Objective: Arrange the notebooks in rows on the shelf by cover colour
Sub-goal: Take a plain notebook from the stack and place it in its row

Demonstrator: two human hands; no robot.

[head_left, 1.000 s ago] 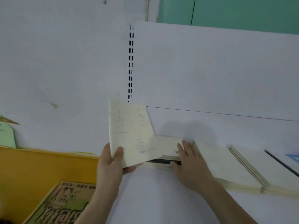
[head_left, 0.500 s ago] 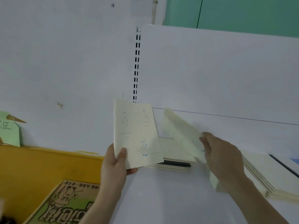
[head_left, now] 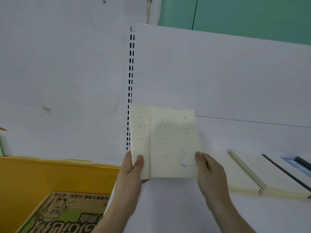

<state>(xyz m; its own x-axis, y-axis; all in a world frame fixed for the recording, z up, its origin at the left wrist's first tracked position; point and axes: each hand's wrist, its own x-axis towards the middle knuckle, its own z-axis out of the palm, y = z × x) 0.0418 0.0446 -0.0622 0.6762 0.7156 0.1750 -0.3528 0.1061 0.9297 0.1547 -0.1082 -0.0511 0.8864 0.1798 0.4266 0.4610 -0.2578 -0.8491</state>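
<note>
Two cream notebooks with blue constellation dots (head_left: 173, 142) are held upright and overlapping above the white shelf (head_left: 176, 207). My left hand (head_left: 133, 172) grips the rear one (head_left: 140, 132) at its lower left corner, thumb on the cover. My right hand (head_left: 210, 172) pinches the front one at its lower right edge. To the right, cream notebooks (head_left: 242, 175) lie flat in overlapping piles on the shelf. A dark-edged notebook (head_left: 286, 172) and a blue-covered one (head_left: 296, 163) lie further right.
A yellow bin (head_left: 50, 175) stands at the lower left with a brown and green cartoon-cover book (head_left: 67, 214) inside. White back panels and a slotted upright (head_left: 131, 88) rise behind the shelf. A green wall (head_left: 244, 15) shows beyond.
My right hand lifted a cream notebook off the shelf pile and brought it left in front of the one in my left hand. The view shifted slightly right.
</note>
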